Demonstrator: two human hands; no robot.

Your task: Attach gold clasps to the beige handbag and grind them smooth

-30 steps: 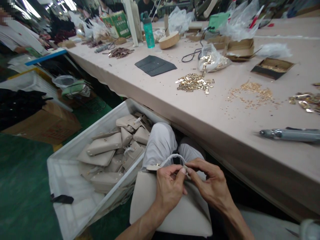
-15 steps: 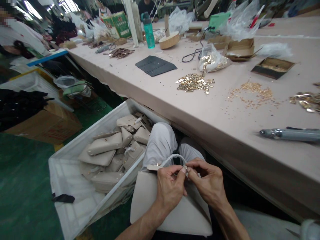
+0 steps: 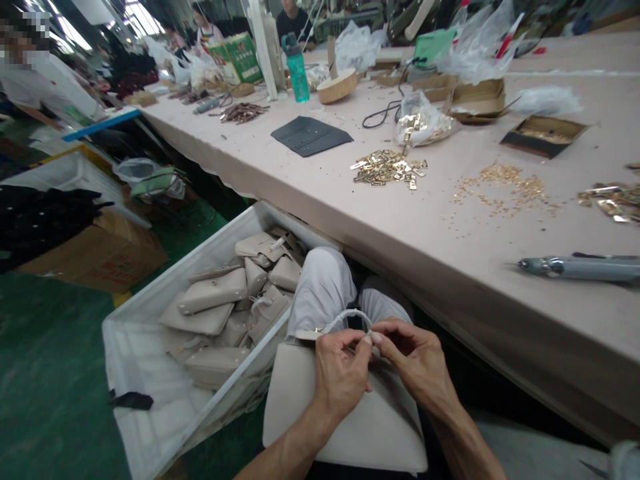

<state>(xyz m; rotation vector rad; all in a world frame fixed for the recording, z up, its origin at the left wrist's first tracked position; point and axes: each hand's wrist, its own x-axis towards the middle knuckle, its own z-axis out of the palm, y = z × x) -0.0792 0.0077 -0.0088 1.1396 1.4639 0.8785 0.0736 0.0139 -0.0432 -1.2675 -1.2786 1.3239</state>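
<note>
A beige handbag (image 3: 295,400) lies across my lap, its wrapped white handle (image 3: 346,316) standing up at the top edge. My left hand (image 3: 341,373) rests over the bag, thumb and forefinger pinching the right end of the handle. From the other side my right hand (image 3: 419,363) pinches the same spot, its fingertips meeting the left ones. A small pale tab shows between them, mostly hidden by the fingers. To the left of the handle, a strap with a little metal fitting (image 3: 319,330) sticks out.
Left of my knees, a white bin (image 3: 150,427) holds several beige bags (image 3: 215,291). On the table (image 3: 400,227) lie a grey electric screwdriver (image 3: 580,268), gold metal plates (image 3: 385,168), tiny gold pieces (image 3: 505,183) and a black sheet (image 3: 311,137). A person (image 3: 55,87) is at far left.
My fingertips have closed in a little around the handle end, covering more of the pale tab. The view has shifted slightly; the bag stays in my lap.
</note>
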